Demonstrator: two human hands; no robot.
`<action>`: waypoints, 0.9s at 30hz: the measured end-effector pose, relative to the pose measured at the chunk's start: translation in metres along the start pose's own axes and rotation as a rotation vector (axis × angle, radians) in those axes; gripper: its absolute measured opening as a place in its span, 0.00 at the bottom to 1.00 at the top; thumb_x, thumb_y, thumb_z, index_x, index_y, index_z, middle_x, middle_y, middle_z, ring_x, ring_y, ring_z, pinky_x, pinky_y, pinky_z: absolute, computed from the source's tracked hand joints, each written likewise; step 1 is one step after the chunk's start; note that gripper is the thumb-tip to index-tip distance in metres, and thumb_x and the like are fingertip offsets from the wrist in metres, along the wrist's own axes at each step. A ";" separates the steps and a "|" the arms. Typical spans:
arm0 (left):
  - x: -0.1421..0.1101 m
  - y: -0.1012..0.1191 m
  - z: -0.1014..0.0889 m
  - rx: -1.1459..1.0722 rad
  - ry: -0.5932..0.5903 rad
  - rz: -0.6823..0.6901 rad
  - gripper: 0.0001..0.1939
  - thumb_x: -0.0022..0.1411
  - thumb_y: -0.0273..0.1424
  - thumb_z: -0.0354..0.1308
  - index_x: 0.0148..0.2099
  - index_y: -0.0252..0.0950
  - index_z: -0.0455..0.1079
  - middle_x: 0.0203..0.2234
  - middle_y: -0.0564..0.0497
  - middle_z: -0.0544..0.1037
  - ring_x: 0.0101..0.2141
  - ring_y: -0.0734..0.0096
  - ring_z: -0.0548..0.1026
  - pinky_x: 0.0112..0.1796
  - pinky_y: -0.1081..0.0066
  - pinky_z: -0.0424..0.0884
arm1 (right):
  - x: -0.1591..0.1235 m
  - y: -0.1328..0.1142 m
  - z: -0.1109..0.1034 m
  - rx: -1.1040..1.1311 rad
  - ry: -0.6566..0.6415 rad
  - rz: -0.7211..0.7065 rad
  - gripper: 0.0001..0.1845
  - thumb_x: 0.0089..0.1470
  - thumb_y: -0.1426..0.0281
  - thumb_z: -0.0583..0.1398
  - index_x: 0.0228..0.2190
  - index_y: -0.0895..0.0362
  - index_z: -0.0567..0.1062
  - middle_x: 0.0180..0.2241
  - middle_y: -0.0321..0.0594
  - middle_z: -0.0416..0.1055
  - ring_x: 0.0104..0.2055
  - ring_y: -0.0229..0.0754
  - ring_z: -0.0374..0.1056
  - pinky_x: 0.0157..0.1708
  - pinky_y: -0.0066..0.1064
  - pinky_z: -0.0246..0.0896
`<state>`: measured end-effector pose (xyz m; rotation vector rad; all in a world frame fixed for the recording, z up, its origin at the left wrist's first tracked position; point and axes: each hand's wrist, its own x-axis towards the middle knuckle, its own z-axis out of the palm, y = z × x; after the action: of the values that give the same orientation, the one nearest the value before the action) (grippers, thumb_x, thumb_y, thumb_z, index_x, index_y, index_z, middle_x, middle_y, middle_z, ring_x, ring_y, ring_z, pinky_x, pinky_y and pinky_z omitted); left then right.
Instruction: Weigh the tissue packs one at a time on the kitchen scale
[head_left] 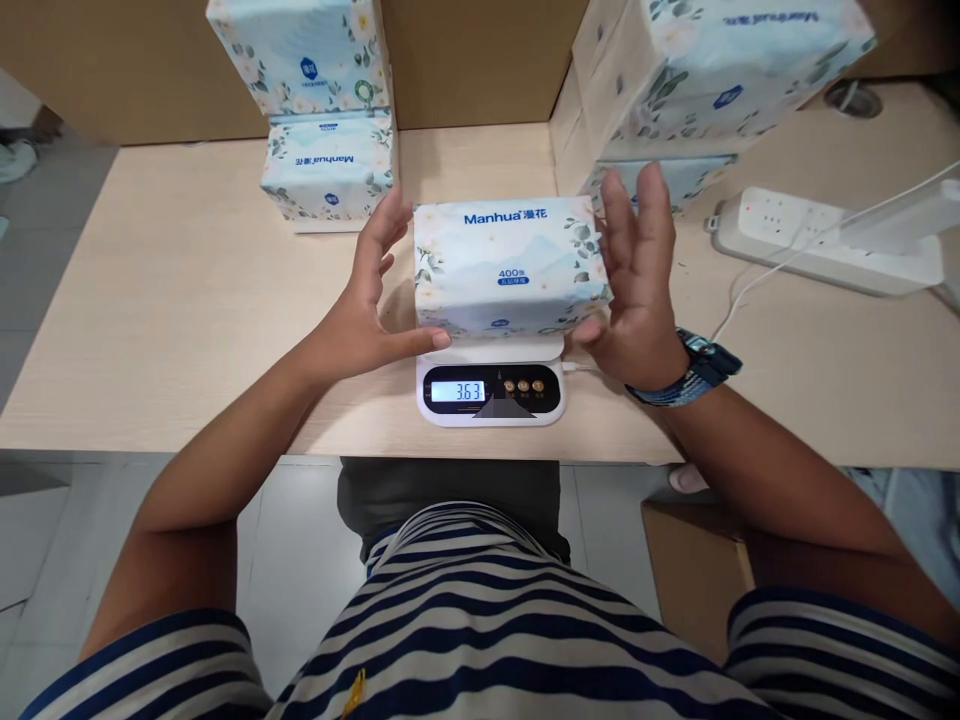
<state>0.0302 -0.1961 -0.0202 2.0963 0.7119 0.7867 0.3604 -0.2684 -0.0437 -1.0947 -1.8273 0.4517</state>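
A pale blue floral tissue pack (510, 265) marked "Manhua" lies on a small white digital scale (491, 392) whose display reads 363. My left hand (367, 300) is at the pack's left end, fingers spread and thumb stretched under its lower edge. My right hand (637, 280) stands upright at the pack's right end, fingers straight and palm facing the pack. Neither hand is wrapped round it. A blue watch (701, 365) is on my right wrist.
The scale sits near the front edge of a light wooden table (172, 300). More tissue packs are stacked at the back left (315, 110) and back right (697, 70). A white power strip (817, 240) with cables lies to the right. A cardboard box (697, 570) stands below the table.
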 end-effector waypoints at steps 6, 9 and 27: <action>0.000 0.000 0.000 -0.010 -0.007 -0.014 0.75 0.47 0.66 0.74 0.82 0.65 0.29 0.83 0.50 0.42 0.82 0.35 0.39 0.77 0.31 0.45 | -0.007 0.005 0.005 0.102 0.110 0.121 0.56 0.54 0.23 0.36 0.77 0.28 0.37 0.82 0.24 0.44 0.84 0.56 0.42 0.80 0.60 0.51; -0.002 -0.009 0.005 -0.036 0.016 -0.020 0.73 0.48 0.74 0.66 0.81 0.66 0.25 0.84 0.55 0.35 0.82 0.37 0.30 0.76 0.29 0.46 | -0.016 0.007 0.014 0.113 0.139 0.210 0.46 0.62 0.31 0.29 0.76 0.23 0.38 0.81 0.15 0.42 0.85 0.51 0.38 0.80 0.62 0.50; -0.016 0.011 0.004 -0.359 0.405 -0.009 0.50 0.56 0.77 0.51 0.77 0.76 0.47 0.83 0.70 0.37 0.82 0.44 0.34 0.76 0.36 0.53 | -0.029 -0.036 0.024 0.159 0.294 0.318 0.37 0.69 0.36 0.36 0.75 0.18 0.42 0.80 0.04 0.37 0.85 0.45 0.32 0.83 0.58 0.43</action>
<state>0.0250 -0.2154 -0.0179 1.6261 0.7261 1.2542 0.3275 -0.3083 -0.0462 -1.2725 -1.3441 0.5782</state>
